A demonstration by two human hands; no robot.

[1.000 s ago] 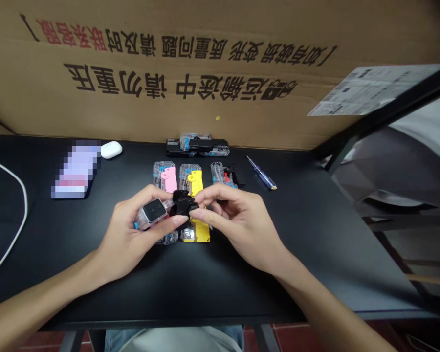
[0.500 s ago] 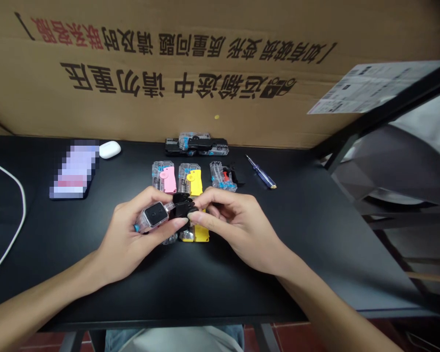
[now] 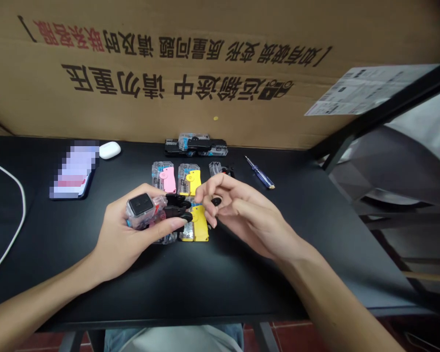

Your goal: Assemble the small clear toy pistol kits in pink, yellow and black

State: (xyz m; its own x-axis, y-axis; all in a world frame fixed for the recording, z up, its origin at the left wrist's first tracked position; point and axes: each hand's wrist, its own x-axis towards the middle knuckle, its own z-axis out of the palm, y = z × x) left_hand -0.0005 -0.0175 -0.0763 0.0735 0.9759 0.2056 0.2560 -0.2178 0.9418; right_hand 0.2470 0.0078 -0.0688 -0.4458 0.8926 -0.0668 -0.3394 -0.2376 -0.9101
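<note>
My left hand is closed round a clear plastic cartridge with a black top and a black clip at its right end. My right hand hovers just right of it and pinches a small black cap between thumb and finger. Beneath the hands lie a yellow-tabbed cartridge and part of a clear one. Behind them stand a pink-tabbed cartridge, a yellow-tabbed one and a clear one with red and blue parts.
A black-and-clear unit lies by the cardboard box at the back. A small screwdriver lies to the right. A phone, a white earbud case and a white cable are on the left of the black table.
My right hand has come away from the held cartridge, lifting a small black cap off to the right. My left hand has tipped the cartridge, black top now facing up.
</note>
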